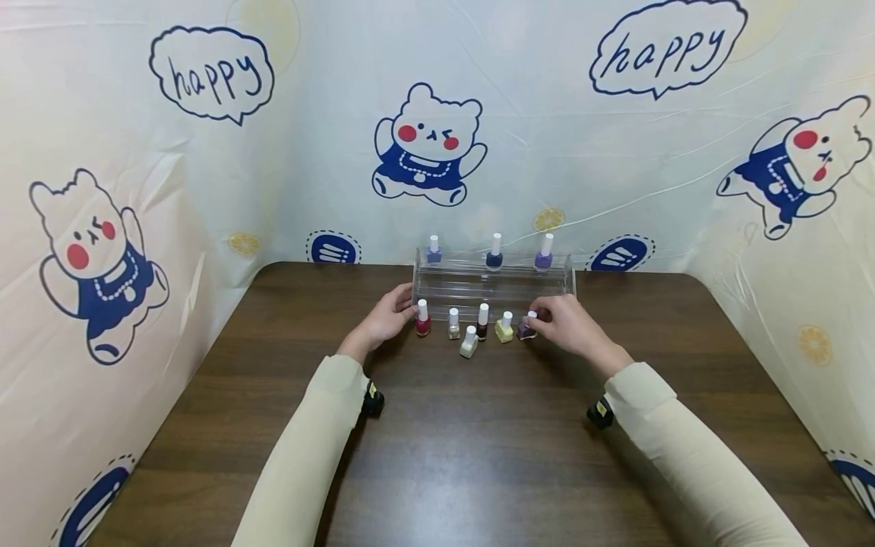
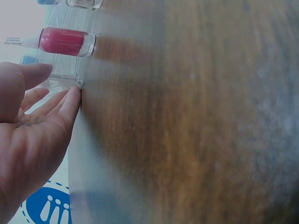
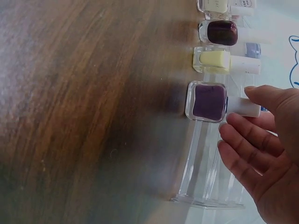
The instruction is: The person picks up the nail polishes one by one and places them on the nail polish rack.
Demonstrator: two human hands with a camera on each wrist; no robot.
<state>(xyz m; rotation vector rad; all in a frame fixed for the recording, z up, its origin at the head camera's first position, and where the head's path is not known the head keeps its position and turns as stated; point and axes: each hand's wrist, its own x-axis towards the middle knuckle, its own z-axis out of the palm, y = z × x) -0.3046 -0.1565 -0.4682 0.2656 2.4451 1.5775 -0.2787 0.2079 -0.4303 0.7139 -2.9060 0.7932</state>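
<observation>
A dark purple nail polish bottle point(image 3: 209, 101) stands on the table in front of the right end of a clear stepped rack point(image 1: 492, 290). My right hand point(image 1: 570, 325) pinches its white cap between thumb and fingers, the other fingers spread below in the right wrist view. At the rack's left end is my left hand point(image 1: 386, 319), its nearly straight fingers touching the clear side panel point(image 2: 65, 82). Its thumb lies near a red nail polish bottle point(image 2: 63, 42), which stands apart from the hand. Beside the dark purple bottle is a yellow nail polish bottle point(image 1: 504, 328).
Three bottles, pale blue point(image 1: 434, 251), navy point(image 1: 495, 252) and purple point(image 1: 544, 254), stand on the rack's top tier. In front are a glittery clear bottle point(image 1: 454, 325), a dark red one point(image 1: 482, 324) and a pale one point(image 1: 469, 343). A printed curtain point(image 1: 328, 137) surrounds the table point(image 1: 478, 441).
</observation>
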